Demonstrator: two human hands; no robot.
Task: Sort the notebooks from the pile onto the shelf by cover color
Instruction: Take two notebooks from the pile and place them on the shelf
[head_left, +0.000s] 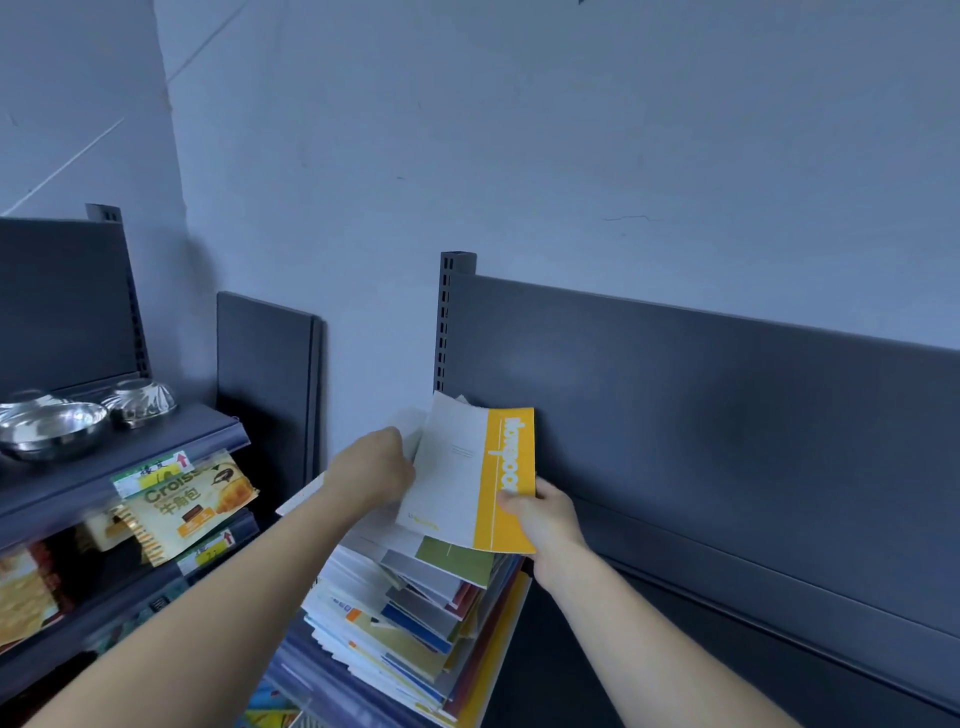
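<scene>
The right hand (545, 517) pinches the yellow side of a notebook (460, 475), with the thumb on top near the bottom corner. The left hand (374, 467) is on the other side, and its fingers curl round the white edge of the same notebook. So both hands hold it tight. The notebook is white with a wide yellow strip and white letters on the strip. It is tilted up, just above the pile (410, 629), in front of the dark back wall of the shelf (727, 415). The top book of the pile has a green corner (457, 561) and lies right under the notebook. The pile is tall and messy, with blue, orange, red and yellow edges poking out. To the left is another shelf (130, 457) with shiny bowls (57, 426) on top. Under the bowls are croissant packs (189, 501). A pale wall (519, 130) is behind it all.
</scene>
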